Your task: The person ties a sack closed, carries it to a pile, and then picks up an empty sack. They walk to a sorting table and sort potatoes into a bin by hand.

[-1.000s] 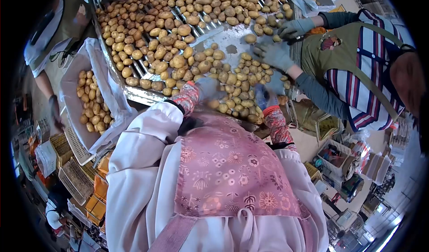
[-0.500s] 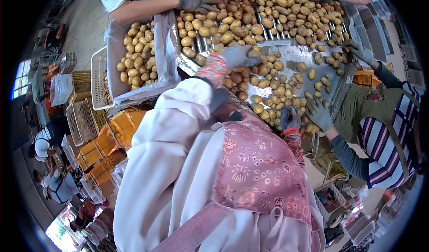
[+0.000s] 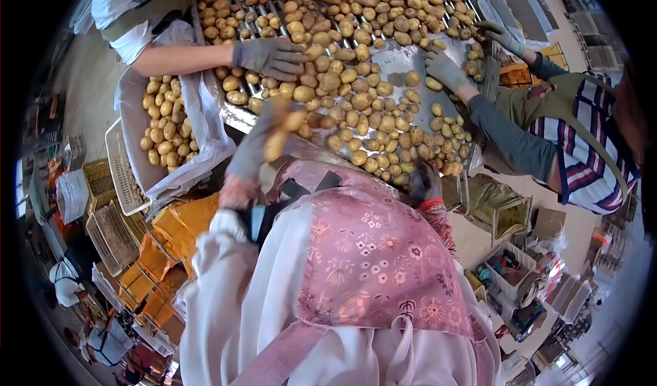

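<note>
My left hand (image 3: 250, 148), in a grey glove with a red patterned cuff, is closed around a few potatoes (image 3: 276, 146) beside the near left edge of the sorting table. Motion blurs the potatoes and fingertips. At the table's front edge, my right hand (image 3: 422, 182) in a dark glove lies against the near potatoes (image 3: 400, 178); its fingers are in shadow and partly hidden. Many loose potatoes (image 3: 361, 101) cover the metal sorting table (image 3: 398, 61), with rollers showing at the far side.
To the left stands a lined crate (image 3: 220, 139) of potatoes, with a white plastic basket (image 3: 123, 174) beside it. A co-worker's gloved hand (image 3: 270, 57) rests on the potatoes at left. Another co-worker's hands (image 3: 446, 70) reach in from the right. Orange sacks (image 3: 181, 225) stand lower left.
My left hand has drawn back from the table toward the left, now with potatoes in it. The right co-worker's near hand has moved farther up the table. The view has shifted.
</note>
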`<state>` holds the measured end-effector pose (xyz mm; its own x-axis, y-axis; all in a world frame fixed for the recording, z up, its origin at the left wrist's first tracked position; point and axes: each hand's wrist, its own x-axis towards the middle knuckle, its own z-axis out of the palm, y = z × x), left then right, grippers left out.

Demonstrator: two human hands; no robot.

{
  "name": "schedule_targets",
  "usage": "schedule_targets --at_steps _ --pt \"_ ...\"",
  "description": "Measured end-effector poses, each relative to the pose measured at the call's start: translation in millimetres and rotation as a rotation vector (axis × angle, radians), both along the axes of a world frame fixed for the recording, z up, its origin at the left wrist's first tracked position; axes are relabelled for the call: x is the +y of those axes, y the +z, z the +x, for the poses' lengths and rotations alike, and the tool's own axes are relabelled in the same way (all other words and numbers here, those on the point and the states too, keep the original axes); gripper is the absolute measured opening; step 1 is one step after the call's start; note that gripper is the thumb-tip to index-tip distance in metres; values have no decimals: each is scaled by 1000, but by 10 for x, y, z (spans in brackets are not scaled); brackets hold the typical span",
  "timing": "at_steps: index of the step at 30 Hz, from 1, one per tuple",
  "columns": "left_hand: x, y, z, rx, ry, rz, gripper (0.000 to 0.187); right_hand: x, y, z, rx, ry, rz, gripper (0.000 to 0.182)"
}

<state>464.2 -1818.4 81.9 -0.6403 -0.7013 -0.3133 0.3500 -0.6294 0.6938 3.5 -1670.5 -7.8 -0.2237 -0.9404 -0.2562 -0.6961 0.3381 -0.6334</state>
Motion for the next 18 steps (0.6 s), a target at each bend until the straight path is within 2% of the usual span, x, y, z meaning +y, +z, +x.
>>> schedule_targets --at_steps 2,3,4,6,7,8,9,10,12,14,16,17,18 --pt "364 136 538 428 528 49 42 184 -21 -143 192 49 -219 30" --pt "404 345 774 473 603 -67 44 161 -10 -221 162 147 -218 27" --pt "409 -25 1379 -164 1143 -279 51 101 65 -193 160 153 -210 27" --pt "289 520 1468 -619 1400 -585 40 -95 207 -43 53 -119 -209 23" --pt "272 647 1511 -629 1406 -586 40 -215 178 -11 -38 -101 -280 21" --pt "244 739 1570 -575 1472 -332 32 -394 231 90 -46 -94 -277 21" --pt "180 771 1650 -508 1522 -81 26 -619 360 264 -33 14 -401 21" --pt "187 -300 2725 -981 1381 -480 35 -803 466 439 -20 118 -527 22" --pt "128 -118 1984 -1546 1278 -642 40 -1047 579 761 -36 196 -469 24" --pt "46 212 1057 -2191 895 -1165 46 -1048 569 962 -44 261 -405 27" --pt "-63 174 570 -1747 414 -1208 53 -967 482 1014 -21 503 -216 34" --pt "-162 99 281 -1523 267 -1168 55 -901 442 978 -13 497 -219 34" --pt "-270 -11 18 -1296 122 -1120 56 -796 389 924 75 559 -334 37"
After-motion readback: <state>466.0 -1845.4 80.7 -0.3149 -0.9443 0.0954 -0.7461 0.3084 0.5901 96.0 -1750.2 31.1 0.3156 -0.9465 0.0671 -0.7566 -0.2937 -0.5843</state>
